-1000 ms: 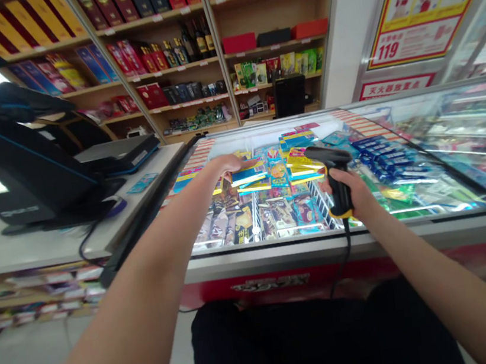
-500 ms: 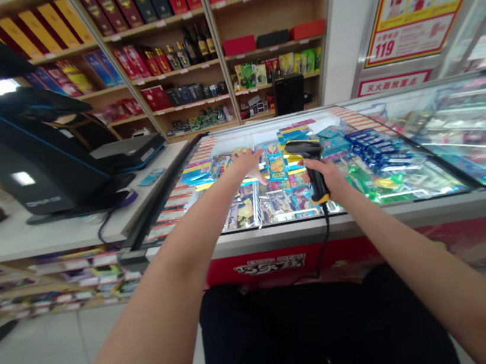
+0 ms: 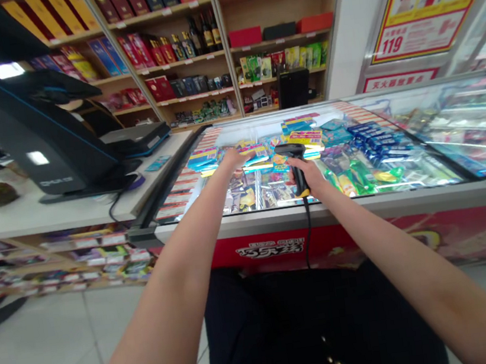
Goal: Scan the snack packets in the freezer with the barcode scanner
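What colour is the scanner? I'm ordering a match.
The scanner is black with yellow trim, head view.

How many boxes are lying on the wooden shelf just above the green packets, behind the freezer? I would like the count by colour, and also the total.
Red boxes: 2
Black boxes: 1
Total: 3

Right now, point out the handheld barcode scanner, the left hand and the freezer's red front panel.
Handheld barcode scanner (image 3: 299, 174), head view, on its black grip.
Left hand (image 3: 235, 159), head view, on the back of the hand.
Freezer's red front panel (image 3: 225, 254), head view, on a bare red part.
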Available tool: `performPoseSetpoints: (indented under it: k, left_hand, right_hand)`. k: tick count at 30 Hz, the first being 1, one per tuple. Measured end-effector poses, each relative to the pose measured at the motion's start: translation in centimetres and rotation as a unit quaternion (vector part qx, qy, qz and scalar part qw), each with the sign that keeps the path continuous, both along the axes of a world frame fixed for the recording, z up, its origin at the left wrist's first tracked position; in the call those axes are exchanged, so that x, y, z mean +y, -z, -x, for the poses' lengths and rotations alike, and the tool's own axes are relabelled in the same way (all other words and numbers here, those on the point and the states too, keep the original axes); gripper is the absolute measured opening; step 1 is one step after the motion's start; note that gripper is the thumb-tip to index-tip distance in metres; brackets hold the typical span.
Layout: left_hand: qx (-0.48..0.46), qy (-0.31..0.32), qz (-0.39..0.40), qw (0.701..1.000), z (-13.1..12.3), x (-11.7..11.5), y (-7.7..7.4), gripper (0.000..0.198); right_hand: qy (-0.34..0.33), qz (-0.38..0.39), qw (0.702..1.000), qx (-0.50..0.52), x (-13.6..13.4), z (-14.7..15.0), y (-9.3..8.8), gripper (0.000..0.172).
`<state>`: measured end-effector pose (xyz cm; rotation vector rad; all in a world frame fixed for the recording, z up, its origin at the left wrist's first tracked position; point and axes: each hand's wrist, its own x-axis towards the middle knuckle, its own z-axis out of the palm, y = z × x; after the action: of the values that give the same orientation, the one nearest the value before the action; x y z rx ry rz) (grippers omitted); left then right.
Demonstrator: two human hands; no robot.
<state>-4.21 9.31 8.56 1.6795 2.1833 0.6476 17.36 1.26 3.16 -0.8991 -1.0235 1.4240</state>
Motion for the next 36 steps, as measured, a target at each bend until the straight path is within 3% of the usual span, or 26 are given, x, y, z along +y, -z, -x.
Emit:
performPoseSetpoints:
  k: [3,7,15,22,27,36]
  left_hand:
    - [-0.014,-0.007,-0.024,1.000,0.1,-0.4,0.4,0.074]
    - [-0.022,-0.014,-0.069,0.997,0.1,-1.4,1.1,0.063]
    - [-0.088,0.008,-0.147,0.985,0.8,-5.0,5.0,0.045]
    - [-0.060,-0.046,-0.142,0.987,0.0,-7.0,6.2,0.045]
    - [-0.137,-0.016,-0.184,0.973,0.1,-7.8,7.2,0.035]
    - [-0.279,-0.017,-0.202,0.939,0.3,-7.7,7.9,0.043]
  right_hand:
    - [0.002,0.008,1.000,-0.010,-0.2,0.2,0.1,0.026]
    - [0.006,0.021,0.999,-0.025,-0.4,0.2,0.1,0.028]
    - [0.010,0.019,0.999,-0.025,-1.1,0.7,-0.1,0.019]
    - [0.005,0.025,0.999,-0.021,-2.0,0.9,0.1,0.027]
    - [0.001,0.015,0.999,-0.030,-2.8,0.5,-0.6,0.026]
    - [0.016,-0.006,0.996,-0.082,-6.0,1.3,-0.9,0.015]
